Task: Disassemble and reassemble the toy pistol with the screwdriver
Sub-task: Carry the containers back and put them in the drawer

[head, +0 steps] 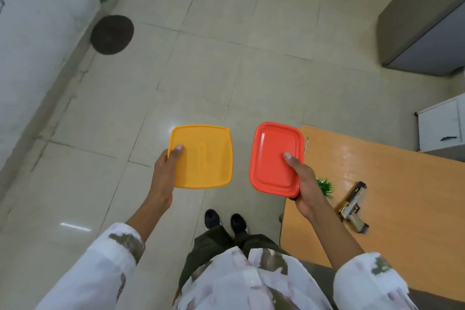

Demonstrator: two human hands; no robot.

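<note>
Lids — yellow point(204, 158) L point(164, 171), red point(273, 153) R point(305, 189)

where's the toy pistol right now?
Head view, lower right: the toy pistol lies on the wooden table, beside the green plant, right of the right hand holding the red lid.

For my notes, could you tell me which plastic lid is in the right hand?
The red lid, in the right hand; the yellow lid is in the left hand.

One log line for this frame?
left hand: holds yellow lid | right hand: holds red lid | toy pistol: on table, untouched
</note>
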